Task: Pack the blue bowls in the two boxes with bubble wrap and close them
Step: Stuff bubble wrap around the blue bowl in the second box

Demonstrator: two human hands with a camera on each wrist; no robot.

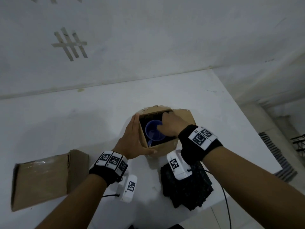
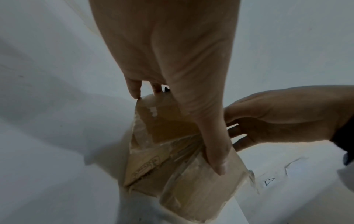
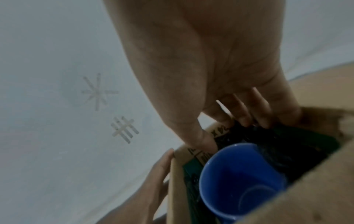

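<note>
A closed cardboard box (image 1: 41,177) lies at eight o'clock on the white surface (image 1: 82,123); the left hand (image 1: 133,141) presses straight fingers flat against the open box (image 1: 165,146) at centre. Inside stands the blue bowl (image 1: 154,132), its three o'clock side met by the right hand (image 1: 171,124), whose curled fingers dig into the black bubble wrap (image 3: 298,145); more black wrap (image 1: 188,187) lies at five o'clock

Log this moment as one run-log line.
left hand flat against open box | right hand inside, at black wrap | blue bowl in box | flaps open

Blue bowl (image 1: 154,132) sits upright inside the open cardboard box (image 1: 165,147), black bubble wrap (image 3: 298,145) lining it; second box (image 1: 41,177) lies closed, well left.
</note>
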